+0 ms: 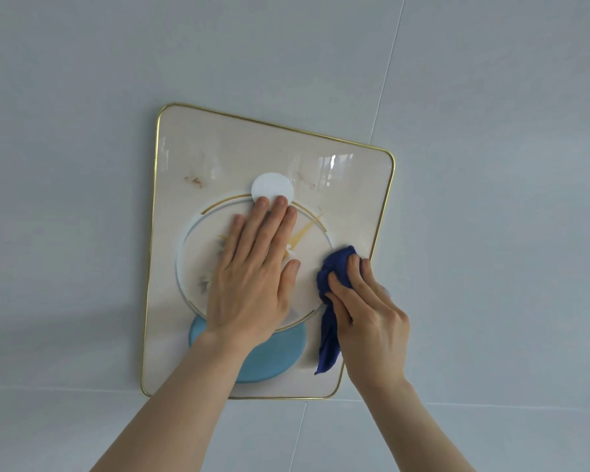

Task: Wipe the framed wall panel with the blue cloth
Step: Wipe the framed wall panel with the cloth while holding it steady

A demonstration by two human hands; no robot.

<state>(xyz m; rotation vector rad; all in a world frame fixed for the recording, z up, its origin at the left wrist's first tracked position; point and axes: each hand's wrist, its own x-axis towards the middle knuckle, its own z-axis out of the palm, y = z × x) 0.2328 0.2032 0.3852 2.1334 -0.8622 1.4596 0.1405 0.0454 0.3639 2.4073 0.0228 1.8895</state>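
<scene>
The framed wall panel is cream with a thin gold rim, a white disc, a large ring with gold clock hands and a light blue disc at the bottom. It hangs on the tiled wall, seen from below. My left hand lies flat on the ring at the panel's middle, fingers spread and pointing up. My right hand presses the bunched blue cloth against the panel's right side, near the gold rim. A tail of the cloth hangs down below my thumb.
Pale grey wall tiles with thin grout lines surround the panel on all sides. Both my bare forearms reach up from the bottom of the view.
</scene>
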